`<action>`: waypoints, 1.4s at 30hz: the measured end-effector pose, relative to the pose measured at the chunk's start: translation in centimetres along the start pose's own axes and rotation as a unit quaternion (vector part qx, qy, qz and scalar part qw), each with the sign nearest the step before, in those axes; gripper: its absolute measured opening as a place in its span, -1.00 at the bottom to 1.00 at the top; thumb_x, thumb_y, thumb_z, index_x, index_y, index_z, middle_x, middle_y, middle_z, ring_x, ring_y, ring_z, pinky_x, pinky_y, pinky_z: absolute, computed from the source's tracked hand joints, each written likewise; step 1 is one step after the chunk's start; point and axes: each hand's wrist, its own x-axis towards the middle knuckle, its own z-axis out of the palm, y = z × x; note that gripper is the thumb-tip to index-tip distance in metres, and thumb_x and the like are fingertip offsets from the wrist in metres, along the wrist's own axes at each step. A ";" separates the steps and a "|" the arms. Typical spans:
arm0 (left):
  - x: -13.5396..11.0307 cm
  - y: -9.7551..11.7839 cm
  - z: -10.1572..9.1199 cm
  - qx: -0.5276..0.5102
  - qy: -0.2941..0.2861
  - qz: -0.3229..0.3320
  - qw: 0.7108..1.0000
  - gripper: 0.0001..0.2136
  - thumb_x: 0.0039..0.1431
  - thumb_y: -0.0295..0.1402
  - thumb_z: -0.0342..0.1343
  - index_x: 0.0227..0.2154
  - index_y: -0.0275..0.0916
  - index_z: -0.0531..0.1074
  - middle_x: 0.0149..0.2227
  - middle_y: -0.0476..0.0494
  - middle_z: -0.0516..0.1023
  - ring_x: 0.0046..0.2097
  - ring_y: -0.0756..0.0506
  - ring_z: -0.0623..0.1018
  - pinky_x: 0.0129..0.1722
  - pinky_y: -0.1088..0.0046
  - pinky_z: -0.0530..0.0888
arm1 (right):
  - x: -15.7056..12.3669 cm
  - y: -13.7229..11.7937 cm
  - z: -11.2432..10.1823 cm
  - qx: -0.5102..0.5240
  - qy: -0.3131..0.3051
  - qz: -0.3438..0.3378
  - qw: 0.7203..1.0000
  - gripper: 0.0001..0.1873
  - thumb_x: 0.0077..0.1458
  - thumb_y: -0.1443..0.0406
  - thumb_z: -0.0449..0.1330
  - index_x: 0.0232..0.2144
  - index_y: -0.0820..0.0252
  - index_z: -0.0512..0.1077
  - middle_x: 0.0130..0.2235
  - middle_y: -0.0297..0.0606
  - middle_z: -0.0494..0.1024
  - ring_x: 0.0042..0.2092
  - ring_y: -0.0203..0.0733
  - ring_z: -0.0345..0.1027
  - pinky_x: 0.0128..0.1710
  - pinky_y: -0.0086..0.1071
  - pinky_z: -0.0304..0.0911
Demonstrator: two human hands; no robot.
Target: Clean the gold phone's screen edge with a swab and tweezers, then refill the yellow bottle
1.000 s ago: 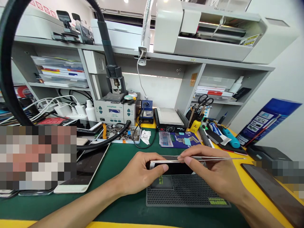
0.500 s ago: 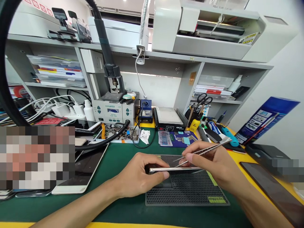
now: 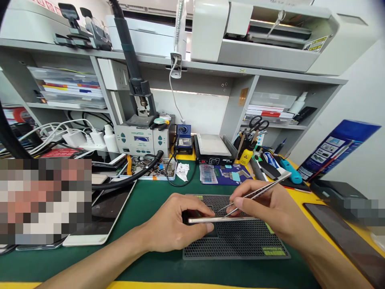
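My left hand (image 3: 177, 222) grips one end of a thin, light-edged phone (image 3: 204, 220), thumb in front and fingers behind. The phone is seen almost edge-on above a dark honeycomb mat (image 3: 237, 245). Between the thumb and fingers of my right hand (image 3: 261, 202) is a pair of metal tweezers (image 3: 257, 193). Their two tips are apart, one of them at the phone's upper edge. Whether that tip touches the phone I cannot tell. The phone's far side and its right end are hidden.
A rework station (image 3: 140, 138) stands at the back left, a tray of small parts (image 3: 150, 167) before it. Behind the mat is a flat heating plate (image 3: 214, 145). Tablets (image 3: 105, 216) lie at left, a dark phone (image 3: 339, 237) at right. A black hose (image 3: 132, 182) crosses the left side.
The phone has tipped slightly, so less of its near underside shows. The tweezer tips sit a little lower. Both hands keep their hold, and the whole view has shifted slightly.
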 end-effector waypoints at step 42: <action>-0.2 -0.1 0.2 0.018 0.004 0.033 0.999 -0.82 0.12 -0.41 0.24 -0.21 -0.29 0.64 -0.29 -0.16 0.64 -0.29 -0.10 0.52 -0.31 0.42 0.41 | -0.4 -0.6 0.8 -0.094 -0.009 -0.020 0.995 -0.79 0.16 0.09 0.29 -0.33 0.08 0.57 -0.34 -0.27 0.65 -0.27 -0.11 0.53 -0.27 -0.37 0.41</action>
